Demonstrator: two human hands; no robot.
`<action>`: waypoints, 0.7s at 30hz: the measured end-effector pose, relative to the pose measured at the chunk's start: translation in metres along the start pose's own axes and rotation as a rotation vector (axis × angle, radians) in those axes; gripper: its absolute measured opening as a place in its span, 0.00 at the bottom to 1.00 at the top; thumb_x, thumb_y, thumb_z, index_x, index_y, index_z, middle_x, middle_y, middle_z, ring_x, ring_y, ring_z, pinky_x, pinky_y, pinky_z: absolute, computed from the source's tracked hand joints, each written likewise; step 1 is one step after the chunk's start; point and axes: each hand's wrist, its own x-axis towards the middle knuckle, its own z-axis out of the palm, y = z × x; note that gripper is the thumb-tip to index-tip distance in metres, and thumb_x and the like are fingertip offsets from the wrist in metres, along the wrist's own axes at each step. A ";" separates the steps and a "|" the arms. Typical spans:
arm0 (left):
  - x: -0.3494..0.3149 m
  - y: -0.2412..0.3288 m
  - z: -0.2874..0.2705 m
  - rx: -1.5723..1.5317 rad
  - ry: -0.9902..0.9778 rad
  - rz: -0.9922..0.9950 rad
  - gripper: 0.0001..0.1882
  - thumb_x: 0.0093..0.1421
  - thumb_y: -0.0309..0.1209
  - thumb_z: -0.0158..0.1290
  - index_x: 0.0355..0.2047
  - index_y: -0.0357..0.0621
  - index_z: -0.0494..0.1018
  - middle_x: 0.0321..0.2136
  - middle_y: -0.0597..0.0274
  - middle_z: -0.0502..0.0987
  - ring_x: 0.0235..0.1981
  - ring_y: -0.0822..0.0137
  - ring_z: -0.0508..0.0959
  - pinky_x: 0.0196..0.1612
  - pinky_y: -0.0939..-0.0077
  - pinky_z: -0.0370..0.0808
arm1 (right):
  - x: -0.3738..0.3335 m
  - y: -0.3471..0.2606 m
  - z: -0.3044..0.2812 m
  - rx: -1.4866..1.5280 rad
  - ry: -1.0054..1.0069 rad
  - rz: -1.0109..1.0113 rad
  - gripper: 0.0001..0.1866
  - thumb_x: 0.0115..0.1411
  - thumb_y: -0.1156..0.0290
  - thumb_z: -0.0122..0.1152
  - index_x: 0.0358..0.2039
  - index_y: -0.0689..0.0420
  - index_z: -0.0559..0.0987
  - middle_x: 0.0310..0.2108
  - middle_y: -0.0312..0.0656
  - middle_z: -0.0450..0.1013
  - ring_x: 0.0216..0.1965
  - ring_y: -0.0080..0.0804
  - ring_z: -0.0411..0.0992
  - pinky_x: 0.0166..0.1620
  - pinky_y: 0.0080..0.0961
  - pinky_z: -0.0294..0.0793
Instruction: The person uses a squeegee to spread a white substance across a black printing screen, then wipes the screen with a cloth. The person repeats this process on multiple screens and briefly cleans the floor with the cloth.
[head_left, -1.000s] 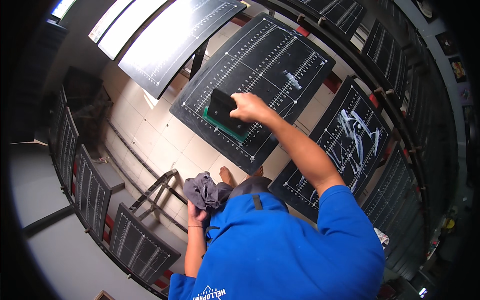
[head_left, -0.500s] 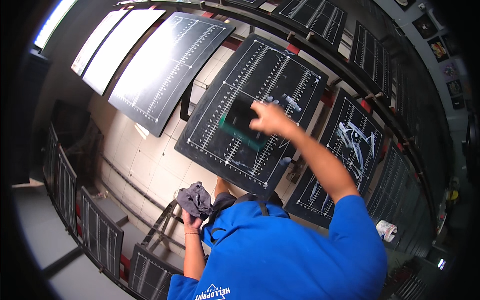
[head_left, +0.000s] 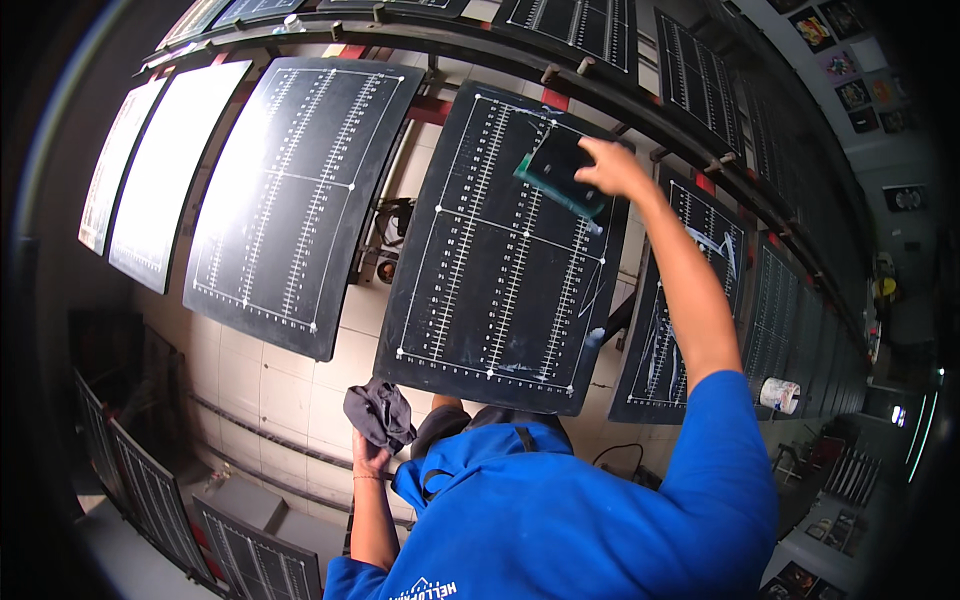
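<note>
Head view: I see right hand (head_left: 614, 168) gripping squeegee (head_left: 560, 190), to its left, slantwise across board (head_left: 468, 275); left hand (head_left: 370, 456) clutches cloth (head_left: 380, 412).

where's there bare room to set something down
The middle board is free low down, between its left scale and middle scale; so is much of the left neighbouring board, though glare hides some. It's crowded at the middle board's upper right, with the right hand and black squeegee, and off its lower-left corner, where the left hand holds grey cloth.
</note>
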 end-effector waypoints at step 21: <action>0.030 0.042 -0.001 -0.050 0.132 -0.117 0.23 0.67 0.46 0.43 0.55 0.43 0.69 0.51 0.56 0.75 0.52 0.57 0.75 0.56 0.57 0.72 | 0.072 -0.034 0.016 -0.086 0.376 0.197 0.18 0.51 0.74 0.59 0.45 0.49 0.79 0.43 0.41 0.78 0.44 0.49 0.75 0.46 0.47 0.75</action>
